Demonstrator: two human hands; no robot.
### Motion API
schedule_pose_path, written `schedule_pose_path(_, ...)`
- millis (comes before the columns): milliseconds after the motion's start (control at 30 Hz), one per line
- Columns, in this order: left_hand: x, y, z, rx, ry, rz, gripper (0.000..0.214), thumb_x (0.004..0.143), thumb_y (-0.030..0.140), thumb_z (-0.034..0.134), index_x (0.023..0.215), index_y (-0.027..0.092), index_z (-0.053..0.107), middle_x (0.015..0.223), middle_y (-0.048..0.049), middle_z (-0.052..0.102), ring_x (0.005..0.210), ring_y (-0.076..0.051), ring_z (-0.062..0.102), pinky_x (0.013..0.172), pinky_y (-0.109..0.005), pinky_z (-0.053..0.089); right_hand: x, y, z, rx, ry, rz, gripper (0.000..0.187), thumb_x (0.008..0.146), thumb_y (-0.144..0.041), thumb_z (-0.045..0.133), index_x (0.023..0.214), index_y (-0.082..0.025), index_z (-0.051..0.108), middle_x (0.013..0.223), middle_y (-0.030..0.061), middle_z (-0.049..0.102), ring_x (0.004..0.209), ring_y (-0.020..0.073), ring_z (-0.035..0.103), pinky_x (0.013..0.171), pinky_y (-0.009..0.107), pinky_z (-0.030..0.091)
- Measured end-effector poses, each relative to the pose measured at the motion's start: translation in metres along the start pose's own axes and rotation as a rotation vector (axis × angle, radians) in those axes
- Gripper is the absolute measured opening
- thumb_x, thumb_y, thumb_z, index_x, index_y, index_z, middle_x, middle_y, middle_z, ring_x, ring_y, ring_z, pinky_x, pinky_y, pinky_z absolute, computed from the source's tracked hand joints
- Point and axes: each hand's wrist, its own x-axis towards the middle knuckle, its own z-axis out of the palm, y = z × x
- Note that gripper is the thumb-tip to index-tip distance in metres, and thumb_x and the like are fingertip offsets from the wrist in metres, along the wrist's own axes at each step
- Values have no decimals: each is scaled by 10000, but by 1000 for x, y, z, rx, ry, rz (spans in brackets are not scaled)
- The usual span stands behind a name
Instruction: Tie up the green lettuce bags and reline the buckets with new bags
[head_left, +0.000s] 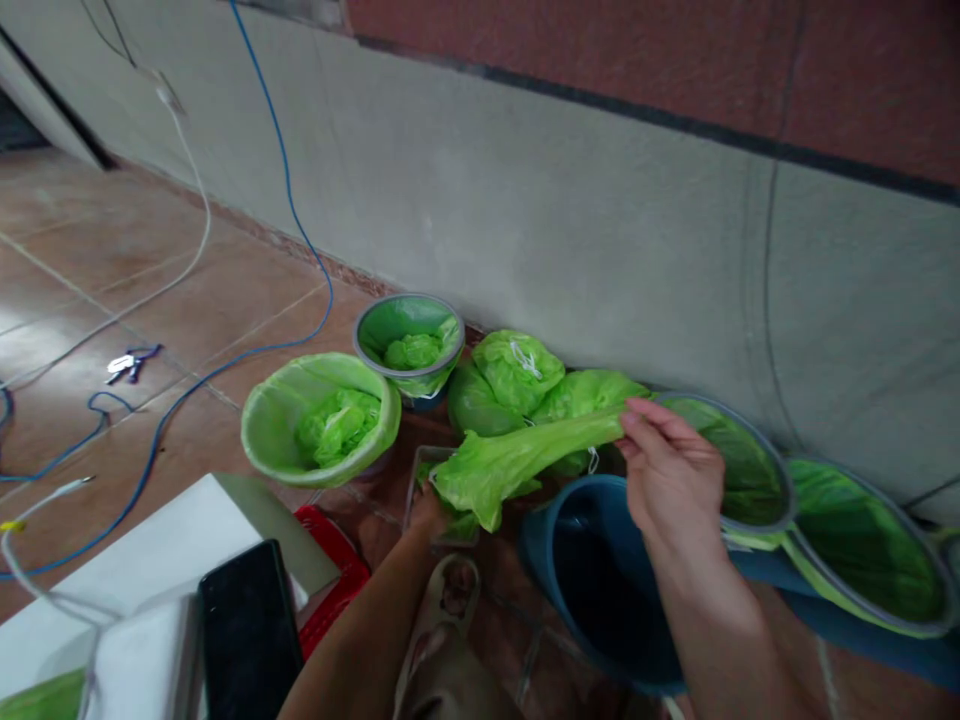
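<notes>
- Right hand (pixel 675 455): my thumb and fingers are pinching together on one end of the green bag (pixel 525 460).
- Left hand (pixel 429 512): it is resting at the clear box (pixel 414 485), by the bag's wide end; the film is hiding my fingertips, so I cannot tell whether they are gripping.
- Bag: it is spanning the gap between my hands, bunching narrow at right, flaring loose at left, partly over the box.
- Slip risk: my right pinch is covering little film; a hard pull could be sliding it free.
- Tear risk: the film is looking thin; uneven tension could be splitting it.
- Snag risk: the tied bags (pixel 517 370) are sitting just behind, white strings showing; a low sweep could be catching one.
- Bin (pixel 540 540): it is standing beside my right forearm, showing no liner; a dropping elbow could be tipping it.
- Sandal (pixel 457 585): it is sitting between box and bin; a shifting foot could be nudging either.
- Phone (pixel 251 620): it is lying close to my left forearm; an outward swing could be knocking it down.
</notes>
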Motion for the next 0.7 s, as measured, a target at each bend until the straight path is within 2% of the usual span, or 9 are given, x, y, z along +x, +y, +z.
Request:
schedule_pose_path(100,-8,4,-12,7,-7,27,775,783,267,594,1446,81,238,1211,-205,615,1105,-311,603,837,-328,458,0,-50,-19,122,-12,-71,175,669,-138,729,834,-161,678,750,-13,648,684,105,623,658,267,525)
schedule_pose_path(167,-18,10,-20,24,3,34,791,778,265,599,1450,86,223,1228,-204,609,1127,-314,593,867,-337,454,-2,-73,-30,148,-9,-106,159,685,-107,704,828,-170,674,718,-20,632,650,93,614,642,252,536)
schedule_pose_path(300,-52,42,-35,94,92,57,900,739,236,621,1498,153,144,1460,-258,376,1289,-365,473,988,-448,406,-8,-108,-48,155,-3,-56,165,678,-120,717,830,-158,664,679,-28,617,595,70,598,606,210,531)
schedule_pose_path(367,-76,67,-44,138,149,240,947,710,250,658,1509,223,149,1545,-215,253,1374,-373,360,1041,-504,361,-14,-129,-54,164,-21,-39,182,676,-143,734,843,-150,659,682,-29,614,605,66,605,632,211,537)
schedule_pose_path(433,-103,97,-55,157,190,513,947,679,275,703,1497,284,225,1588,-155,183,1411,-370,290,1071,-535,331,-22,-157,-59,170,-38,-68,179,686,-156,735,850,-155,661,689,-29,617,630,71,615,665,225,544)
schedule_pose_path(500,-131,127,-69,106,202,733,784,693,255,699,1421,286,409,1578,-117,241,1396,-342,329,1086,-495,343,-33,-192,-66,179,-37,-102,149,693,-144,719,831,-164,669,688,-30,625,643,75,620,680,238,544)
schedule_pose_path(567,-157,154,-84,-29,169,854,467,753,173,615,1217,224,620,1466,-98,452,1313,-272,457,1071,-382,390,-44,-229,-77,203,-3,-140,110,695,-113,690,791,-166,678,669,-30,629,639,75,621,679,244,535)
schedule_pose_path(633,-177,173,-97,-177,78,931,336,794,117,518,1083,170,681,1256,-83,639,1169,-209,580,1021,-305,435,-55,-264,-97,220,62,-212,108,697,-70,652,745,-160,686,625,-27,622,618,72,617,679,253,517)
schedule_pose_path(700,-191,178,-106,-257,46,950,328,806,118,501,1083,151,674,1142,-70,695,1066,-181,631,972,-271,464,-62,-289,-130,206,172,-325,157,697,-27,618,714,-164,694,593,-25,615,612,73,620,693,283,494)
